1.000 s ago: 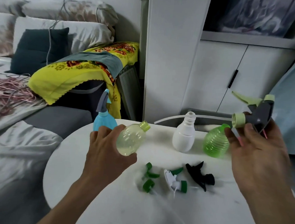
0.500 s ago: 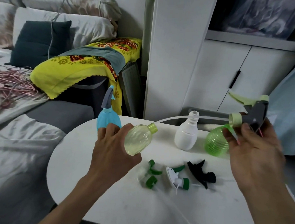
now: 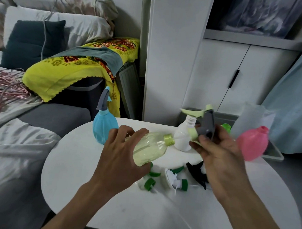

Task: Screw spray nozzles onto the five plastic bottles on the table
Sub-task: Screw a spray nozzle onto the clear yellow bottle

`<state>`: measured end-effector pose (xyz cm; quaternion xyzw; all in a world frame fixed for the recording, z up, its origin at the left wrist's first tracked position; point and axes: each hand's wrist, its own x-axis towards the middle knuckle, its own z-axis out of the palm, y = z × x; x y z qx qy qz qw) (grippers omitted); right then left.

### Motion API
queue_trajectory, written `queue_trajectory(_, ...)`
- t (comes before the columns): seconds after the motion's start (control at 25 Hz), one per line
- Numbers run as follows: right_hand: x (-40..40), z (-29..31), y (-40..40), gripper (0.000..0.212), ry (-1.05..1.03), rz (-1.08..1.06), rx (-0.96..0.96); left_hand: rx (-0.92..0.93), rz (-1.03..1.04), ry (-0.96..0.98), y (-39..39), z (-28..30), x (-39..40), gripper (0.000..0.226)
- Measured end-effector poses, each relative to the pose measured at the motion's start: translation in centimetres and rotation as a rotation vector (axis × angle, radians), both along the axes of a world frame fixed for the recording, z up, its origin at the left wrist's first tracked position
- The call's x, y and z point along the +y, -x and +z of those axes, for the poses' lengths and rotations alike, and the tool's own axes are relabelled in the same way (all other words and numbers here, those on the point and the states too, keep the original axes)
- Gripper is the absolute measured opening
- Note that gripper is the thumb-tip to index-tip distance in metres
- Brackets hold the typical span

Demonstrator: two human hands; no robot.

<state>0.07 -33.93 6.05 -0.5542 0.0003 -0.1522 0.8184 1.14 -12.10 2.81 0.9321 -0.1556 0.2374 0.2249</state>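
My left hand (image 3: 120, 158) grips a clear yellow-green bottle (image 3: 150, 149), tilted with its threaded neck pointing right. My right hand (image 3: 219, 152) holds a grey and pale-green spray nozzle (image 3: 205, 123) just right of that neck, not touching it. A blue bottle (image 3: 103, 128) with a grey nozzle fitted stands at the table's back left. A white bottle (image 3: 182, 136) without a nozzle stands behind my hands. A pink bottle (image 3: 252, 143) is at the right, and a green bottle (image 3: 226, 126) is mostly hidden behind my right hand.
Loose nozzles lie on the round white table (image 3: 78, 171): a white and green one (image 3: 176, 181), a black one (image 3: 196, 173), and green parts (image 3: 149, 183). A grey tray (image 3: 273, 152) sits at the right edge. A sofa and white cabinet stand behind.
Both hands have come together: the bottle's neck swung right and the nozzle moved left and down toward it. The view shifted right, bringing the pink bottle into sight.
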Motion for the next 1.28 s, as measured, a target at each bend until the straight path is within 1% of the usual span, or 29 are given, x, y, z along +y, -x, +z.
queue_trajectory(0.12, 1.0, -0.6, 0.4, 0.045, 0.083, 0.136, 0.003, -0.035, -0.046, -0.020, 0.2, 0.0, -0.2, 0.079)
queue_trajectory(0.2, 0.7, -0.5, 0.3, 0.046, 0.156, 0.185, 0.015, -0.042, -0.050, -0.029, 0.1, 0.1, 0.1, 0.079)
queue_trajectory(0.32, 0.2, -0.2, 0.3, 0.036, 0.174, 0.245, 0.090, -0.056, -0.043, -0.064, 0.3, 0.4, 0.5, 0.077)
queue_trajectory(0.44, 0.0, -0.4, 0.2, 0.028, 0.234, 0.176, 0.130, -0.081, -0.057, -0.101, 0.5, 0.6, 0.3, 0.077)
queue_trajectory(0.48, 0.0, -0.4, 0.1, 0.027, 0.253, 0.155, 0.124, -0.086, -0.060, -0.098, 0.5, 0.7, 0.3, 0.076)
queue_trajectory(0.6, -0.1, -0.2, 0.2, 0.035, 0.273, 0.148, 0.041, -0.089, -0.071, -0.088, 0.7, 1.0, 0.3, 0.074)
queue_trajectory(0.72, 0.1, -0.2, 0.4, 0.032, 0.328, 0.185, -0.045, -0.064, -0.078, -0.098, 0.7, 1.3, 0.3, 0.074)
queue_trajectory(0.8, 0.3, -0.3, 0.5, 0.036, 0.329, 0.226, -0.072, -0.028, -0.086, -0.065, 0.7, 1.4, 0.4, 0.074)
queue_trajectory(0.96, 0.4, -0.4, 0.5, 0.038, 0.367, 0.282, -0.095, -0.018, -0.106, -0.027, 0.8, 1.6, 0.7, 0.074)
queue_trajectory(1.16, -0.1, -0.4, 0.4, 0.039, 0.505, 0.367, -0.101, 0.031, -0.111, -0.073, 0.9, 2.0, 1.1, 0.077)
queue_trajectory(1.28, -0.6, -0.1, 0.4, 0.040, 0.494, 0.388, -0.109, 0.060, -0.130, -0.059, 1.2, 2.3, 1.3, 0.079)
